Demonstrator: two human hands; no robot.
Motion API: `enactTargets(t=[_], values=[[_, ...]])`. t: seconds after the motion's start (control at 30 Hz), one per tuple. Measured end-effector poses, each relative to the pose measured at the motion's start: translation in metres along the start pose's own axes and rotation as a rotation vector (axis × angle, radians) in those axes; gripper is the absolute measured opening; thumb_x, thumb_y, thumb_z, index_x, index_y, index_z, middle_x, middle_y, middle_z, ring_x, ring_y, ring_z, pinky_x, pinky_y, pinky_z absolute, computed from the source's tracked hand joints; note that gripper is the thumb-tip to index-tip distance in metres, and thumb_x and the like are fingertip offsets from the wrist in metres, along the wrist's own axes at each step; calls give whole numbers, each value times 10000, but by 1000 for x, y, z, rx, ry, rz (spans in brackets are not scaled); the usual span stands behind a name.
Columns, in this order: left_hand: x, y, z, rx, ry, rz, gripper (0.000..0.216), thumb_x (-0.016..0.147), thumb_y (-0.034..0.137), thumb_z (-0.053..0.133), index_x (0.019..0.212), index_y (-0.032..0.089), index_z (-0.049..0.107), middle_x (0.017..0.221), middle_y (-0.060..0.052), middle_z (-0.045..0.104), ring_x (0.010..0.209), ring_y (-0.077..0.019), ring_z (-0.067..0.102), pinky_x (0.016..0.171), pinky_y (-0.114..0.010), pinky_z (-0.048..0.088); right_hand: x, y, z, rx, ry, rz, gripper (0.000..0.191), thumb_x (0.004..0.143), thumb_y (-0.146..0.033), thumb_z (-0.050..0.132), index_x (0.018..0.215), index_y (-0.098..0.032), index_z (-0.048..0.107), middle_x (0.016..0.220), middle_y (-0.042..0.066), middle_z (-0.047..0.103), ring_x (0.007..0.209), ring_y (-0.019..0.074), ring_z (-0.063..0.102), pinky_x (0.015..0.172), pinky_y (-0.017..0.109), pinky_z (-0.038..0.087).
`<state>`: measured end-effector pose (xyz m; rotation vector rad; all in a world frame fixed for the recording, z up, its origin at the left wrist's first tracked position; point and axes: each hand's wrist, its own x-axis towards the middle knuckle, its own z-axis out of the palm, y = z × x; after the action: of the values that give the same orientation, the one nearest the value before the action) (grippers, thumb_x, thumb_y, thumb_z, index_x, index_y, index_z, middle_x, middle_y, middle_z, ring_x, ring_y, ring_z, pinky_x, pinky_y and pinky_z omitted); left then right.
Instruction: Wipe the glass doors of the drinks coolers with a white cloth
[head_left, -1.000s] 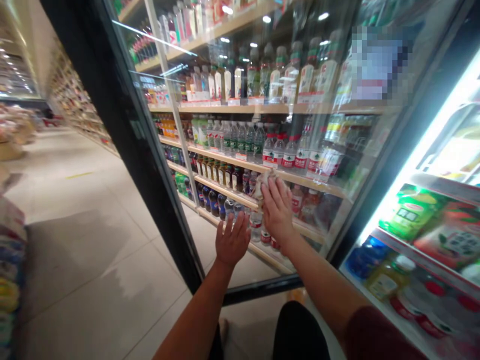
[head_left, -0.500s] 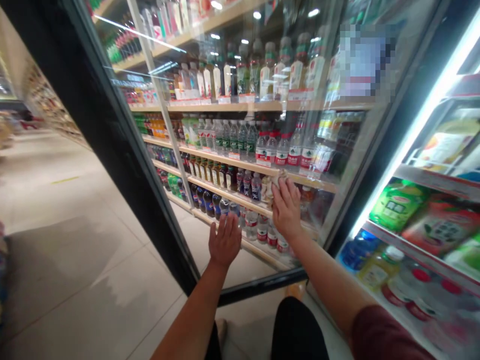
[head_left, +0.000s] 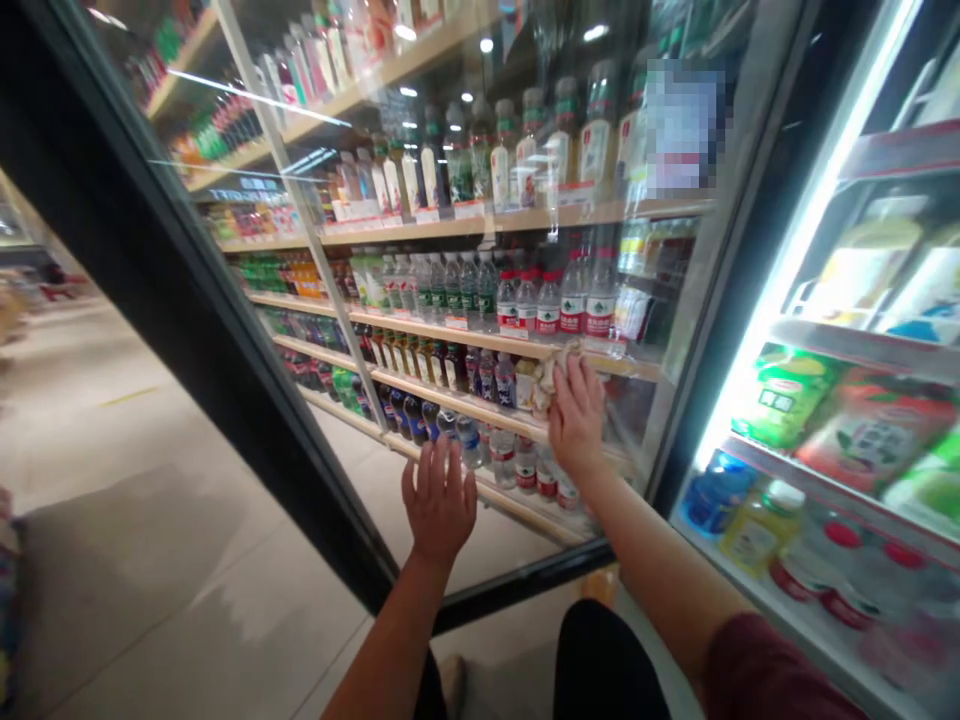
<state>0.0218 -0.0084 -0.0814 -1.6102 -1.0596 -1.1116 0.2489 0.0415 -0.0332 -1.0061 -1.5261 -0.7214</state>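
Note:
A glass door (head_left: 495,540) with a dark frame stands swung out in front of me. Through its pane show shelves of bottled drinks. Against the glass, my right hand (head_left: 579,420) presses a crumpled beige cloth (head_left: 559,378), part of which is hidden under the palm. Lower and to the left, my left hand (head_left: 440,500) is open, its fingers apart and pointing up, nothing in it. It is at the pane's lower part; whether the palm touches the glass I cannot tell.
On the right, a lit cooler (head_left: 847,330) holds bottles and a green pouch (head_left: 791,395). The door's dark frame (head_left: 187,300) slants down the left side. Pale tiled floor (head_left: 247,570) stretches to the left, and my knee (head_left: 607,660) is below the door.
My left hand has shifted slightly left and down, its fingers spreading more. The right hand stays on the cloth at nearly the same place. The view has turned slightly.

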Motion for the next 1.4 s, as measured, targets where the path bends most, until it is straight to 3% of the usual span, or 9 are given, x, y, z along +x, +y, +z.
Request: enactTargets(t=[0.07,0.27,0.37,0.53,0.77,0.9,1.03,1.27,1.4], values=[[14,-1,-6,-1,33,1,714,929,237,581,1565,159,266,1551,-175,387,1491,-289,277,1193,-475,266,-8,9,1,-10,40,55,600,971,-138,354,1561,-222,291,1600,131,355,1533,255,206,1203,574,281],[51,-18,3,13,18,-29,724,957,271,536,1585,174,190,1593,-159,307,1527,-321,125,1217,-561,134,-121,10,7,-24,-107,-10,626,948,-95,414,1553,-212,306,1564,146,416,1537,258,183,1182,551,347],[51,-22,13,6,8,-46,722,964,276,529,1587,178,178,1595,-161,299,1532,-320,88,1219,-578,97,-111,23,4,-20,-120,24,611,956,-102,405,1545,-242,323,1559,130,428,1538,246,187,1203,563,294],[45,-21,16,-25,0,-75,693,980,305,500,1588,199,185,1602,-159,286,1527,-341,104,1208,-616,96,-59,66,-1,-4,43,282,606,983,-188,320,1580,-199,211,1636,157,252,1546,276,142,1200,639,232],[45,-19,14,36,8,-63,699,964,314,517,1579,167,218,1577,-171,337,1525,-321,129,1220,-562,120,-132,87,4,-26,122,527,599,1016,-290,290,1580,-129,172,1621,230,218,1533,316,164,1174,689,243],[44,-19,15,2,9,-98,690,964,320,523,1576,186,234,1566,-172,358,1521,-327,145,1217,-574,123,-79,102,0,-42,193,585,605,1020,-298,236,1585,-103,139,1642,220,150,1546,301,102,1213,652,196],[45,-19,16,-22,29,-83,710,951,295,552,1573,161,238,1546,-185,385,1525,-314,123,1227,-558,105,-13,87,-5,-27,201,394,603,1004,-231,275,1589,-141,163,1646,180,192,1545,299,123,1217,645,202],[48,-18,12,68,45,-33,706,957,307,530,1574,144,228,1543,-174,391,1523,-300,133,1230,-527,130,-35,6,3,5,53,66,682,976,-142,355,1602,-229,99,1655,127,209,1540,308,155,1179,629,314],[50,-17,12,74,62,-22,689,963,301,515,1570,127,239,1543,-179,386,1525,-295,127,1231,-516,128,19,-9,2,25,87,42,663,989,-150,334,1601,-261,103,1649,80,249,1540,262,176,1218,574,277]])
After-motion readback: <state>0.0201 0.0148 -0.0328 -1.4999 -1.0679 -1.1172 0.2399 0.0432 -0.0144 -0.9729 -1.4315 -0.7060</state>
